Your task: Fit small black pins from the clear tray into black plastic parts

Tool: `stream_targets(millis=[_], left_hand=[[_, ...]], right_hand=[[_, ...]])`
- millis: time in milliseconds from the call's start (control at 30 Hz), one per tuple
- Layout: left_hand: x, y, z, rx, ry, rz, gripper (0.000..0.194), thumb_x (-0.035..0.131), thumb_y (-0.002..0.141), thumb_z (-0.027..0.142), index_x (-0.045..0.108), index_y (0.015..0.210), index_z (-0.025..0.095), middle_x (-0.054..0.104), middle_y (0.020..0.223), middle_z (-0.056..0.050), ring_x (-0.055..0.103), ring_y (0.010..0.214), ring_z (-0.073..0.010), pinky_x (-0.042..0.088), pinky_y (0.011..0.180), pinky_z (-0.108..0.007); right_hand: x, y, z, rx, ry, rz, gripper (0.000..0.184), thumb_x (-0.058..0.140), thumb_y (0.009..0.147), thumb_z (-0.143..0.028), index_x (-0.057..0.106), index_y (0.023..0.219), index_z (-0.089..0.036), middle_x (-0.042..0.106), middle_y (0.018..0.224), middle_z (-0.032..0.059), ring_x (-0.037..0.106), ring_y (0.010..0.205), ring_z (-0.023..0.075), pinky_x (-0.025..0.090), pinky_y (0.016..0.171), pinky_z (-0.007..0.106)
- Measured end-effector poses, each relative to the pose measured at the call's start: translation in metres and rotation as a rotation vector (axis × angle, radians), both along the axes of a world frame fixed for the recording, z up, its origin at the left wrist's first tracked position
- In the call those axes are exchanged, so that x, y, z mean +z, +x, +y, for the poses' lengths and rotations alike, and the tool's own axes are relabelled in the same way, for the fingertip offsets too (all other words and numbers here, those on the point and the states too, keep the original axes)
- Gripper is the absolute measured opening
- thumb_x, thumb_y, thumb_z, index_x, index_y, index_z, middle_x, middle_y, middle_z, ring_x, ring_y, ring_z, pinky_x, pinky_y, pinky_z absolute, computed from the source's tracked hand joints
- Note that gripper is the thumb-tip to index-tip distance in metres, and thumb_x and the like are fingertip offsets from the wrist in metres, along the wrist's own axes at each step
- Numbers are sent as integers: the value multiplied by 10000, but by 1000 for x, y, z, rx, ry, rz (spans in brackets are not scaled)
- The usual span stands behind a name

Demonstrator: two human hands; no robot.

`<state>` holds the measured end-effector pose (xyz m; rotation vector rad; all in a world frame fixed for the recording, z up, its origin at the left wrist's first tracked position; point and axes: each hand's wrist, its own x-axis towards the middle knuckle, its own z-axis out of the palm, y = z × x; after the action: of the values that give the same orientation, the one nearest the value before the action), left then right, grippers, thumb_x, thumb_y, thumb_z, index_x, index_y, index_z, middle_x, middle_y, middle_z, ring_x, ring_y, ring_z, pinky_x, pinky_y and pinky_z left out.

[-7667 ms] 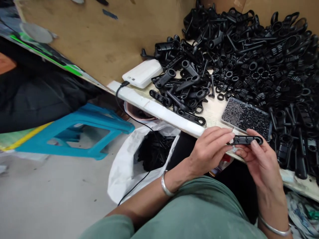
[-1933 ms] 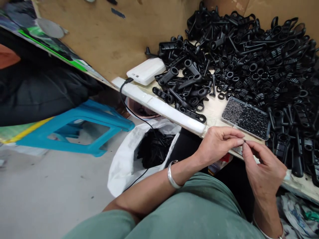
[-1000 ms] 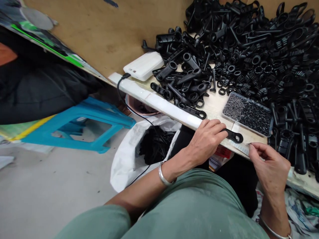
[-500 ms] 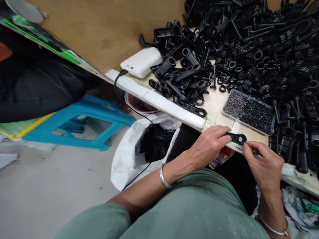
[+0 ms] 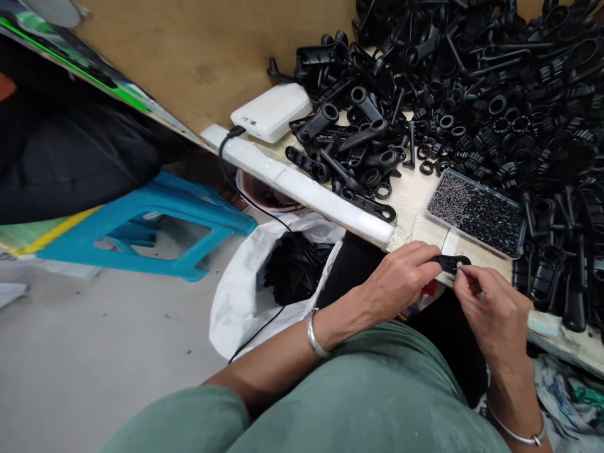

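Observation:
My left hand point(image 5: 401, 277) pinches one end of a flat black plastic lever-like part point(image 5: 448, 263) at the table's front edge. Closed fingertips of my right hand point(image 5: 495, 308) sit over the part's ringed end, partly covering its hole. Whatever those fingers hold, if anything, is too small to make out. Just behind the hands lies a shallow clear plastic box point(image 5: 472, 238), filled with tiny grey pieces point(image 5: 448, 196) and tiny black pieces point(image 5: 493, 217). Similar black parts point(image 5: 368, 204) lie to the left of the box.
Large heaps of black plastic parts point(image 5: 472, 75) cover the table's back and right. A white power bank point(image 5: 271, 113) with a black cable stands at left, behind a white padded edge strip point(image 5: 302, 189). Below are a white sack point(image 5: 231, 302) of black pieces and a blue stool point(image 5: 189, 264).
My right fingertips have moved slightly left, from the edge of the part's ringed end to over its hole. The left hand keeps its hold. The view has shifted a little.

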<state>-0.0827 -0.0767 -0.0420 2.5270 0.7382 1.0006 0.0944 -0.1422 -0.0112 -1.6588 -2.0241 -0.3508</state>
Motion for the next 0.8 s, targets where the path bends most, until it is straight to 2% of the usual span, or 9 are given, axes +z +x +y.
stream_targets(millis=[133,267,367,500,633,800], left_hand=[[-3,0,0,11,21,-26,254,459,962,53,688,872,115,696,1096,-111,647,1012,-184,572,915,-313],[-4,0,-1,11,-2,-10,218,487,953,60,683,876,120,693,1127,-119,645,1040,-181,569,930,-312],[-3,-1,-1,3,-33,-7,211,487,949,50,671,873,119,687,1129,-124,638,1060,-184,558,939,-308],[2,-1,0,-17,-77,32,249,427,968,54,663,955,131,671,1083,-105,622,1015,-184,546,906,-302],[6,-1,-1,-61,-73,113,266,401,998,113,653,1083,137,627,1109,-111,588,1015,-208,532,901,-327],[7,0,-1,-61,-69,174,271,410,1018,188,663,1106,143,600,1155,-136,571,1057,-235,526,923,-363]], right_hand=[[1,-3,0,-4,-40,-88,106,567,930,-170,657,878,-150,691,727,20,651,623,130,460,619,244],[6,-7,3,-53,-146,-65,193,510,952,-226,662,855,-159,694,725,43,647,607,153,438,586,266],[13,-4,6,-83,-275,63,219,519,932,-278,681,823,-177,701,703,43,648,598,163,439,584,267],[22,4,11,-107,-519,323,259,547,900,-357,706,773,-197,647,583,-6,565,494,133,426,534,246],[27,6,14,-163,-579,405,303,537,875,-398,705,735,-189,597,521,-19,526,466,123,410,518,245],[28,8,17,-200,-667,457,338,536,859,-434,724,776,-166,590,497,-12,531,460,131,392,494,250]])
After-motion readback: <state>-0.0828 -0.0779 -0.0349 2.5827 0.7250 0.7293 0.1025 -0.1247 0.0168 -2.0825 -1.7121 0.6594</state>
